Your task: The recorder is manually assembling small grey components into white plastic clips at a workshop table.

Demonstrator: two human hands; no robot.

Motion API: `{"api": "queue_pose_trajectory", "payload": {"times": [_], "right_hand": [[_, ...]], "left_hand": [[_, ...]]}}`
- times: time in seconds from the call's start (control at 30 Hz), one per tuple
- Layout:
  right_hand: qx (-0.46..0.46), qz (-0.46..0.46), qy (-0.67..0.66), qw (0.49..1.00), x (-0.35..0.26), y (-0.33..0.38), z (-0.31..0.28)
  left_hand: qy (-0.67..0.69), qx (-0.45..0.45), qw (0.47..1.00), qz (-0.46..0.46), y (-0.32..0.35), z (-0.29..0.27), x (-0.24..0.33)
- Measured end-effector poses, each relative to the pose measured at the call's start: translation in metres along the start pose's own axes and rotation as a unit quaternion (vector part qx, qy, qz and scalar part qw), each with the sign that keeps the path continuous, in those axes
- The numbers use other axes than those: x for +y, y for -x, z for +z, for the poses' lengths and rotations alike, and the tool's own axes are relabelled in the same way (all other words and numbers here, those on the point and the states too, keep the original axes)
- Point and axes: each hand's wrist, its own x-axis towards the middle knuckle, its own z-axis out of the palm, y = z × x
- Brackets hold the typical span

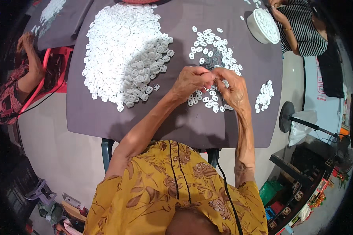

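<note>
My left hand (pixel 190 83) and my right hand (pixel 233 87) meet over the table, thumbs and fingertips pinched close together. Whatever small piece they hold between them is too small and covered to name. Around and under them lie loose white oval plastic pieces with two holes (pixel 212 102), spread before and beyond my fingers. Just past my fingertips is a small heap of thin dark pins or wires (pixel 213 60). To the left rises a big pile of white plastic pieces (pixel 121 55), and a smaller cluster of white pieces (pixel 265 96) sits right of my right hand.
A grey-brown cloth covers the table (pixel 153 121). At the far right stands a white tub (pixel 259 33) full of white pieces, beside a person in a striped top (pixel 302 27). Another person's arm (pixel 31 66) shows at left by a red chair (pixel 47 82). A red container (pixel 139 1) touches the top edge.
</note>
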Motion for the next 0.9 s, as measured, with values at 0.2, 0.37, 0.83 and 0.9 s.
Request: {"api": "queue_pose_trajectory", "payload": {"times": [0.2, 0.37, 0.83, 0.9], "right_hand": [[0.025, 0.088, -0.107, 0.99, 0.007, 0.004, 0.001], [0.039, 0.134, -0.152, 0.978, 0.016, 0.008, 0.004], [0.119, 0.171, -0.34, 0.917, 0.018, 0.008, 0.016], [0.07, 0.132, -0.175, 0.973, 0.018, 0.01, 0.014]], "left_hand": [[0.02, 0.025, 0.999, 0.019, 0.0, 0.004, 0.002], [0.016, 0.044, 0.998, 0.053, -0.001, 0.008, 0.003], [0.006, 0.049, 0.999, 0.001, -0.003, 0.006, 0.002], [0.023, 0.054, 0.998, -0.029, -0.002, 0.006, 0.003]]}}
